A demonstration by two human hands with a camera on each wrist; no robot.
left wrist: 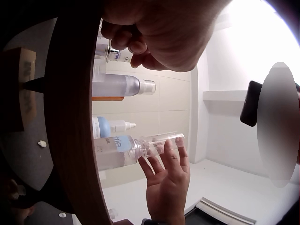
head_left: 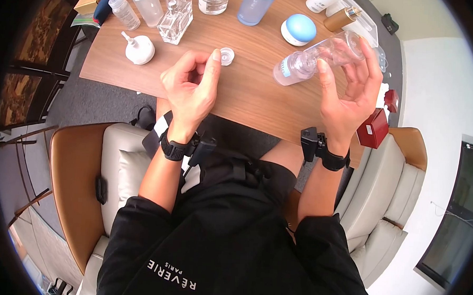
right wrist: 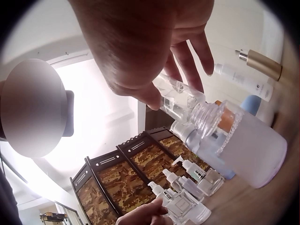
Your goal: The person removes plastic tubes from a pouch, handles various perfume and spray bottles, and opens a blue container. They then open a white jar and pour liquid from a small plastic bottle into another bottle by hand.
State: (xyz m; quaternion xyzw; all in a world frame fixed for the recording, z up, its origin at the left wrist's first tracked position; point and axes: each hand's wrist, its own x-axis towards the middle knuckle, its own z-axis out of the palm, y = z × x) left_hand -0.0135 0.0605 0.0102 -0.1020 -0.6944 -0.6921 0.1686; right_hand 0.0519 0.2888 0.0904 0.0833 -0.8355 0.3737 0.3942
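Observation:
My right hand [head_left: 349,94] grips a clear, see-through bottle [head_left: 338,49] between thumb and fingers, tilted on its side in the head view. Its mouth meets the threaded neck of a second clear bottle [right wrist: 255,150], which stands on the table with pale lilac liquid and a light blue label [left wrist: 124,143]. Bubbles line the top of that liquid. My left hand [head_left: 191,87] hovers above the table, fingers loosely curled and thumb near the index fingertip, with nothing seen in it. Just beyond its thumb lies a small clear cap [head_left: 227,56].
On the wooden table [head_left: 249,90] stand a white round pump bottle [head_left: 140,50], a square glass perfume bottle [head_left: 176,23], a blue-lidded jar [head_left: 298,30] and a tall blue bottle [head_left: 257,6]. A gold bottle [head_left: 342,18] is at the far right, a red box [head_left: 373,128] near the right edge.

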